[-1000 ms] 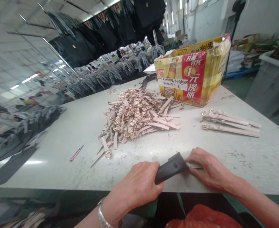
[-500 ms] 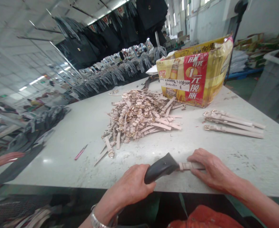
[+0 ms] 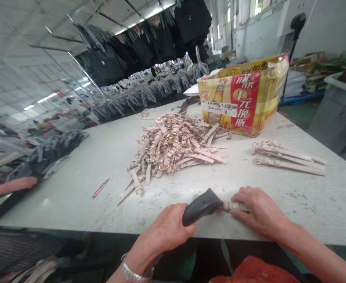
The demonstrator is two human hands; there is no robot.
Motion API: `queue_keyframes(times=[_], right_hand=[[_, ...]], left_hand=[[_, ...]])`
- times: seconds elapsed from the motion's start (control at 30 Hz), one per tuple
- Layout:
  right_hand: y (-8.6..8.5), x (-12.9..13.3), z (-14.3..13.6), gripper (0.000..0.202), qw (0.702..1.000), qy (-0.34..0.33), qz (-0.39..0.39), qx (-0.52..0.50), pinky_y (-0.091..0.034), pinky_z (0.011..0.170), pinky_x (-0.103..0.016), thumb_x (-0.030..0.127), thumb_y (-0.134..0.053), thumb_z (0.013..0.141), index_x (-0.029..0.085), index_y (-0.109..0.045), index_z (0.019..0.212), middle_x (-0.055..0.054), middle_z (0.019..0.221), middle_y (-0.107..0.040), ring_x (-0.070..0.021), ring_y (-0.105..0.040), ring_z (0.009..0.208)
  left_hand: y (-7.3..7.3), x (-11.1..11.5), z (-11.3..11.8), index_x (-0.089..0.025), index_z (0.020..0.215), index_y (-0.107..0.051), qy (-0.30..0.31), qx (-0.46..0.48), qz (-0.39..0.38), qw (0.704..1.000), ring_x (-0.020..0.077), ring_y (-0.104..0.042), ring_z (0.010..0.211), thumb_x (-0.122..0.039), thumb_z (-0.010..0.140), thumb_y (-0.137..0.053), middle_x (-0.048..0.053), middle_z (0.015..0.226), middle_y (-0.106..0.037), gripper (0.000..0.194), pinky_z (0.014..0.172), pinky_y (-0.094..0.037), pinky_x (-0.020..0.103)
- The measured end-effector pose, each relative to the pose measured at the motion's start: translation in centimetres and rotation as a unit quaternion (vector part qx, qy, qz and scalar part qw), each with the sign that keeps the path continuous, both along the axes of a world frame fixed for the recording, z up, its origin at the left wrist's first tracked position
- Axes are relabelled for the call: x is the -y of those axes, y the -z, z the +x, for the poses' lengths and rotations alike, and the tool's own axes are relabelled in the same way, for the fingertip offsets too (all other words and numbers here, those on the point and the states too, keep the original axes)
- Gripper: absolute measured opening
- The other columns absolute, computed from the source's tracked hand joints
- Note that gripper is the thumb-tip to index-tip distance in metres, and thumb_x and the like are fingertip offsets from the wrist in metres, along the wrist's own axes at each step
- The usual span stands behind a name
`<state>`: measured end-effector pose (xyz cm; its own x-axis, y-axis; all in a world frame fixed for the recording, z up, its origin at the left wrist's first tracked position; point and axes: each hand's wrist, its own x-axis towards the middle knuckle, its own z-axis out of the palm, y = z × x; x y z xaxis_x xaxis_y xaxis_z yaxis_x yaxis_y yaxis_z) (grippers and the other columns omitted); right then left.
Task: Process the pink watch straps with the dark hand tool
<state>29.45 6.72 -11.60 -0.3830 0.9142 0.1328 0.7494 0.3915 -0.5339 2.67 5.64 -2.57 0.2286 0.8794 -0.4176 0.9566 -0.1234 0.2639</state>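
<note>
My left hand is closed round a black, smooth, handle-shaped tool; its exact kind does not show. The tool's wide end touches or covers one end of a beige strap just above the table's front edge. My right hand pinches that strap between thumb and fingers, its far end hidden under the palm. Beyond my hands lies a large heap of beige buckle straps with gold-coloured buckles. To the right, several similar straps lie side by side.
A yellow and red cardboard box stands behind the heap. A pink pen-like tool lies at the left of the table. Another person's arm reaches in at the left edge. A grey bin stands at the right.
My right hand has shifted slightly left, nearer the black tool, and less of the strap shows. The other person's arm has moved a little, and the dark cloth beneath it has slid away.
</note>
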Motion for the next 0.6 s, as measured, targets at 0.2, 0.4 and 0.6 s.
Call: queue_keyframes(times=[0.2, 0.4, 0.6], right_hand=[[0.5, 0.0, -0.6, 0.012, 0.998, 0.028, -0.009, -0.058, -0.042, 0.071, -0.032, 0.029, -0.056, 0.087, 0.024, -0.067, 0.086, -0.005, 0.088, -0.062, -0.0208, -0.057, 0.083], [-0.2, 0.3, -1.0, 0.011, 0.994, -0.005, -0.041, -0.096, -0.043, 0.069, -0.029, 0.016, -0.056, 0.080, 0.023, -0.065, 0.076, -0.002, 0.082, -0.062, -0.0182, -0.059, 0.078], [-0.2, 0.6, -1.8, 0.014, 0.988, 0.054, -0.065, -0.132, -0.042, 0.062, -0.028, 0.029, -0.061, 0.079, 0.023, -0.058, 0.091, 0.001, 0.079, -0.065, -0.0182, -0.060, 0.071]], left_hand=[[-0.2, 0.6, -0.7, -0.021, 0.089, -0.062, 0.009, 0.003, 0.005, 1.000, 0.0184, -0.061, 0.076, -0.034, 0.078, -0.050, 0.002, 0.084, -0.066, 0.021, 0.063, -0.042, 0.025], [-1.6, 0.3, -0.6, -0.020, 0.087, -0.061, 0.006, -0.015, 0.015, 1.000, 0.0178, -0.060, 0.077, -0.036, 0.079, -0.050, 0.001, 0.083, -0.066, 0.020, 0.062, -0.040, 0.024], [-3.4, 0.3, 1.8, -0.023, 0.092, -0.062, 0.063, -0.032, 0.030, 0.997, 0.0235, -0.061, 0.089, -0.042, 0.077, -0.053, 0.005, 0.093, -0.065, 0.026, 0.073, -0.045, 0.030]])
